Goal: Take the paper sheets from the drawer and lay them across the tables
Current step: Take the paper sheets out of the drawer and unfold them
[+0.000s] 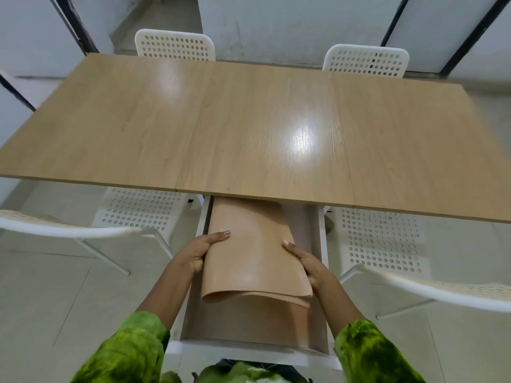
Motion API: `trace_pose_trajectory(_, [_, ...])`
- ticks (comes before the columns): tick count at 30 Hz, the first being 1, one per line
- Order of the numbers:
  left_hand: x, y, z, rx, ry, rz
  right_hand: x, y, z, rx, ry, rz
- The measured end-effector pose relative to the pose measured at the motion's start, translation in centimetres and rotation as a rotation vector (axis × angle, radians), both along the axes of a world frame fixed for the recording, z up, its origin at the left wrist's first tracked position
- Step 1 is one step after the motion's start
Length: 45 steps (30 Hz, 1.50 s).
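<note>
A stack of tan, wood-toned paper sheets (249, 252) arches up out of the open white drawer (320, 244) under the near edge of the wooden table (249, 128). My left hand (201, 251) grips the stack's left edge, thumb on top. On the right edge, my right hand (307, 262) holds the same stack. The near end of the sheets curls over above the drawer floor, and their far end is hidden under the tabletop. More tan sheet lies flat in the drawer bottom (257, 324).
White perforated chairs stand close on both sides of the drawer, left (138, 208) and right (381, 239), with two more at the table's far side (174, 45) (365, 60). The drawer front (249, 352) is right against my body. Pale tiled floor surrounds everything.
</note>
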<state>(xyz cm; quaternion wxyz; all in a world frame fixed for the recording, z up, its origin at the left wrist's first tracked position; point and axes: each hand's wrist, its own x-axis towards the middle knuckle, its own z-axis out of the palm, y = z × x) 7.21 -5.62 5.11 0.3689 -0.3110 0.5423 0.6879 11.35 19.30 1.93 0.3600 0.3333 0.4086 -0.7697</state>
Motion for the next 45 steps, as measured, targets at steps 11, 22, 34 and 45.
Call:
trace_pose_trajectory(11, [2.5, 5.7, 10.3, -0.540, 0.404, -0.509, 1.9, 1.0, 9.5, 0.343, 0.322, -0.004])
trace_pose_trajectory(22, [3.7, 12.4, 19.8, -0.259, 0.550, -0.614, 0.9, 1.9, 20.5, 0.350, 0.694, 0.026])
trace_pose_trajectory(34, [-0.3, 9.4, 21.8, -0.173, 0.770, -0.515, -2.0, -0.1, 24.1, 0.332, 0.739, 0.010])
trace_pose_trajectory(45, [-5.2, 5.9, 20.1, -0.153, 1.028, -0.198, -7.0, -4.7, 24.3, 0.576, 0.819, 0.148])
